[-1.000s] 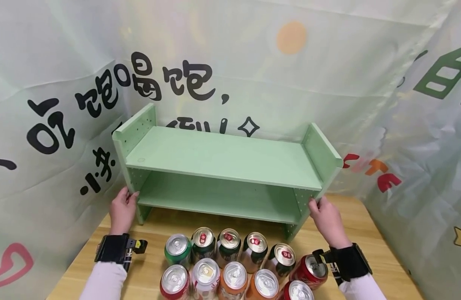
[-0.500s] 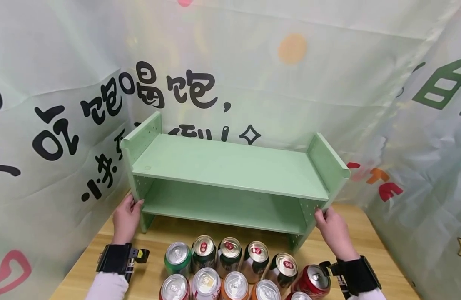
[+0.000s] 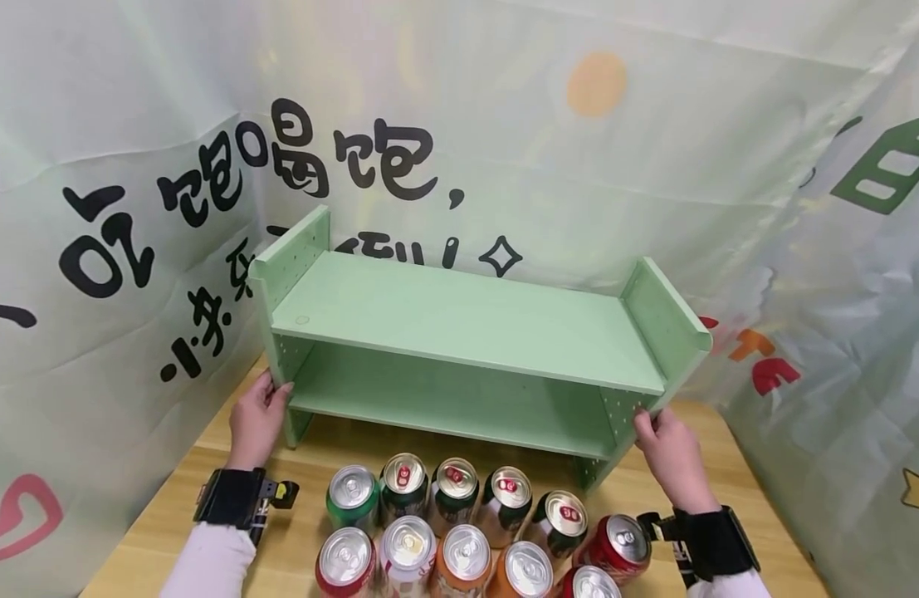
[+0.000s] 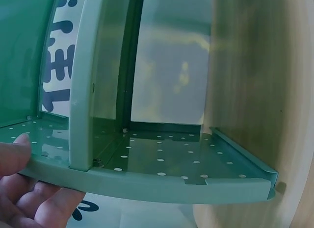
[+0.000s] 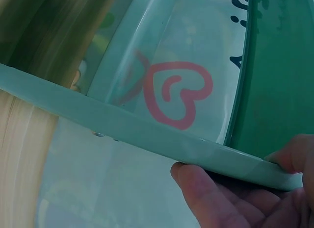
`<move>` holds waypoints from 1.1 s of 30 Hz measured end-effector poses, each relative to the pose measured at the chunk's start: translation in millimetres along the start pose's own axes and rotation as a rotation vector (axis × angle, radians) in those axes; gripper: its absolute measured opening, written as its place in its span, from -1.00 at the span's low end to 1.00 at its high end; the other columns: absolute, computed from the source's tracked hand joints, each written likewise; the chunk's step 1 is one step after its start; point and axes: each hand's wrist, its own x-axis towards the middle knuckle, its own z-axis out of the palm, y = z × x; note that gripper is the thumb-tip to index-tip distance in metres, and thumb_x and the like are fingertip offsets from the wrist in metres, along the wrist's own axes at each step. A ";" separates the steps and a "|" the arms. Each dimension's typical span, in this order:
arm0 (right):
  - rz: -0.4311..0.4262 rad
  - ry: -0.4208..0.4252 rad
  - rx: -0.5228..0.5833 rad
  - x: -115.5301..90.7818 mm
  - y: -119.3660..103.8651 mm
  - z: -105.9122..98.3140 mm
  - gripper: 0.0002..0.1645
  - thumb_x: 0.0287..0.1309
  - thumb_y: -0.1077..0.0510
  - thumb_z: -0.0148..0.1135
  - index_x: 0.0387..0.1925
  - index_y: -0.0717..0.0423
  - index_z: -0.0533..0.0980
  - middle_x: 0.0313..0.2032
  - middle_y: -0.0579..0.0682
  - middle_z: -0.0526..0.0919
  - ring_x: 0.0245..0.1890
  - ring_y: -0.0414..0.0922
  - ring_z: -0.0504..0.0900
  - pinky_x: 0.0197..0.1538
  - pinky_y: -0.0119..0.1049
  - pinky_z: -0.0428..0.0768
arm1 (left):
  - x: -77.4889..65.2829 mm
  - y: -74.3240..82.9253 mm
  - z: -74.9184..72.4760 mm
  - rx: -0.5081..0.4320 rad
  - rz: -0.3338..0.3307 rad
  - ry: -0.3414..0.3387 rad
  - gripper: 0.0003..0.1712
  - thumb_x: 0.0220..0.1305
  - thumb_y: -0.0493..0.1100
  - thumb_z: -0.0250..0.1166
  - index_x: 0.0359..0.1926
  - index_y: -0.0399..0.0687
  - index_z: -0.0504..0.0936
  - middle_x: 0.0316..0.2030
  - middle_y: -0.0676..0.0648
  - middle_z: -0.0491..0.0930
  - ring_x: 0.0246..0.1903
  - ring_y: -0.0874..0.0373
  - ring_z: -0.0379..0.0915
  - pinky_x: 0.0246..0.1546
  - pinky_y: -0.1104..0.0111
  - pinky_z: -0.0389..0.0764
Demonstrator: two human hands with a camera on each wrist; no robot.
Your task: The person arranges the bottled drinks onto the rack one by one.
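- with the left hand (image 3: 256, 422), pinching the front edge of the left side panel (image 3: 289, 357) between thumb and fingers
- with the right hand (image 3: 670, 455), pinching the right side panel (image 3: 661, 322) in the same manner
- holding so the green two-tier shelf (image 3: 459, 317), at the rear part of the wooden table (image 3: 728, 473), before the printed cloth (image 3: 504, 100)
- placed in two close rows before the shelf: drink cans (image 3: 455, 486), with a red can (image 3: 616, 548) nearest to the right hand
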 end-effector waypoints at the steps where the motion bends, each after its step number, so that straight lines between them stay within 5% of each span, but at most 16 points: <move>1: -0.005 0.003 0.003 0.2 0.1 -0.1 -0.60 0.42 0.04 -0.27 -0.28 0.29 0.36 -0.18 0.42 0.59 -0.21 0.22 0.65 -0.27 -0.05 0.64 | 0.4 0.2 0.1 -0.005 -0.002 0.001 -0.59 0.38 -0.21 0.10 0.19 -0.29 0.45 0.05 -0.31 0.55 -0.01 -0.18 0.53 -0.07 0.03 0.54; 10: 0.051 -0.041 0.046 -1.7 2.7 -6.1 -0.45 0.43 0.01 -0.33 0.03 0.44 0.34 0.02 0.52 0.46 -0.03 0.30 0.56 -0.10 0.04 0.64 | -1.1 0.1 4.0 -0.021 0.063 0.008 -0.58 0.35 -0.27 0.14 0.18 -0.35 0.44 0.02 -0.38 0.54 -0.02 -0.23 0.52 -0.07 -0.03 0.54; 16: 0.060 -0.056 0.066 -4.9 7.1 -11.0 -0.44 0.43 0.03 -0.34 0.03 0.48 0.33 0.03 0.54 0.44 -0.01 0.32 0.54 -0.10 -0.02 0.64 | -3.2 2.3 7.1 -0.023 0.083 -0.015 -0.58 0.33 -0.28 0.15 0.17 -0.38 0.45 -0.01 -0.41 0.54 -0.02 -0.23 0.52 -0.07 -0.02 0.55; 24: 0.064 -0.057 0.062 -8.4 10.3 -14.6 -0.44 0.43 0.04 -0.34 0.02 0.50 0.33 0.01 0.56 0.44 -0.04 0.32 0.56 -0.13 -0.04 0.65 | -7.7 6.0 7.2 -0.058 0.031 -0.048 -0.56 0.36 -0.26 0.12 0.22 -0.33 0.41 0.09 -0.38 0.49 0.06 -0.22 0.47 0.00 0.04 0.52; 29: 0.069 -0.032 0.057 -10.7 11.6 -16.9 -0.45 0.43 0.05 -0.31 0.04 0.51 0.33 0.01 0.57 0.44 -0.06 0.32 0.57 -0.16 -0.05 0.66 | -9.9 5.4 9.1 -0.049 0.072 -0.042 -0.57 0.36 -0.24 0.13 0.20 -0.31 0.44 0.06 -0.37 0.52 0.02 -0.20 0.50 -0.05 0.03 0.55; 33: 0.059 -0.005 0.042 -13.4 13.7 -18.9 -0.46 0.43 0.06 -0.29 0.05 0.50 0.33 -0.02 0.58 0.45 -0.11 0.32 0.59 -0.19 -0.01 0.66 | -11.8 5.2 11.1 -0.042 0.104 -0.031 -0.58 0.35 -0.23 0.15 0.19 -0.29 0.46 0.03 -0.36 0.55 0.00 -0.19 0.53 -0.11 0.23 0.61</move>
